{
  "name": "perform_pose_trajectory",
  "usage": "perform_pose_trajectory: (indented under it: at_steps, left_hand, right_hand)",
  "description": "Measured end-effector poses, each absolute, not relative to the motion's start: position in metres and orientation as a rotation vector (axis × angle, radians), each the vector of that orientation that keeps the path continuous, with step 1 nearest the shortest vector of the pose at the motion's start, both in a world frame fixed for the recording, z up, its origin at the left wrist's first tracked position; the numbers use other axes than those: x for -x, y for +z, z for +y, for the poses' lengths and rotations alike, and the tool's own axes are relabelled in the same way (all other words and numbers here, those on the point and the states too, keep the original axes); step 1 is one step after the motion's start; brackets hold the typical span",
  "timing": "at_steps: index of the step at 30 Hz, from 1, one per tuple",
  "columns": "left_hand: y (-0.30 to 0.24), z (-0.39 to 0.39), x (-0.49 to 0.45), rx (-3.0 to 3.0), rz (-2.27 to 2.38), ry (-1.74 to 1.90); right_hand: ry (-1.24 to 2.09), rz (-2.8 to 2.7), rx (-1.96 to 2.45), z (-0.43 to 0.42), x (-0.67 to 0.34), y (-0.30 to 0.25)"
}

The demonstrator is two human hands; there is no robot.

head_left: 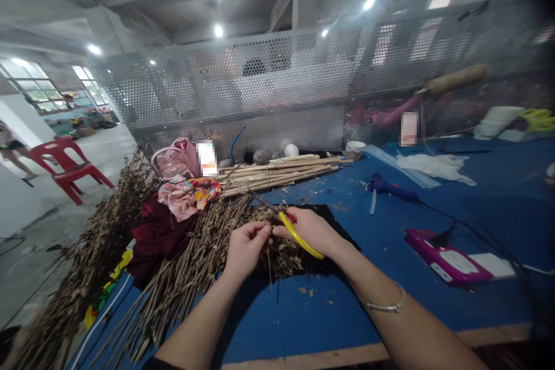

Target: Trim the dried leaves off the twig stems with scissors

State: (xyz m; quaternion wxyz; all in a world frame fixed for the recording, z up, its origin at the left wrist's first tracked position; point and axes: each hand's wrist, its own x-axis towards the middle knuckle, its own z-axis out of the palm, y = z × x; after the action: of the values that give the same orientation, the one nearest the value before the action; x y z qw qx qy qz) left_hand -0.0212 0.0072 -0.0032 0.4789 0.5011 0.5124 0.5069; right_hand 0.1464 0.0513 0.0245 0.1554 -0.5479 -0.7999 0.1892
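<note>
My left hand (246, 250) is closed, with thumb and forefinger pinching a thin dried stem (270, 272) whose lower end hangs down over the blue table. Scissors (300, 237) with a yellow and red handle are in my right hand (310, 230); their dark blades point up and to the left, away from the stem. The fingertips of both hands nearly meet. Beneath them, crumbled dried leaves (288, 263) lie on a black sheet (342, 231). Many dried plant stalks (173, 289) are heaped just left of my left hand.
Wooden sticks (277, 176) lie behind the hands, below a perforated metal screen (269, 81). Dark red cloth (158, 237) and a pink bag (184, 156) sit left. A blue glue gun (385, 186), its cord and a magenta device (451, 257) occupy the right. A red chair (71, 165) stands beyond.
</note>
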Motion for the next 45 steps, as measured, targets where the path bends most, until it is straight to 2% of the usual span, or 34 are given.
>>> perform_pose_trajectory:
  at_steps: [5, 11, 18, 37, 45]
  left_hand:
    - [-0.003, 0.007, 0.021, -1.231, 1.254, 1.249]
    - [0.0, 0.007, 0.021, -1.25, 1.246, 1.311]
    - [-0.001, 0.007, 0.021, -1.265, 1.261, 1.302]
    - [0.002, 0.006, 0.022, -1.268, 1.299, 1.426]
    - [0.003, 0.006, 0.022, -1.282, 1.287, 1.427]
  right_hand:
    - [0.595, -2.302, 1.572, 0.053, -0.146, 0.024]
    - [0.46, -2.345, 1.543, 0.048, -0.145, 0.028]
    - [0.625, -2.288, 1.414, 0.043, -0.139, 0.027]
    - [0.463, -2.281, 1.462, 0.043, -0.133, 0.023]
    - [0.565, -2.262, 1.368, 0.041, -0.13, 0.018]
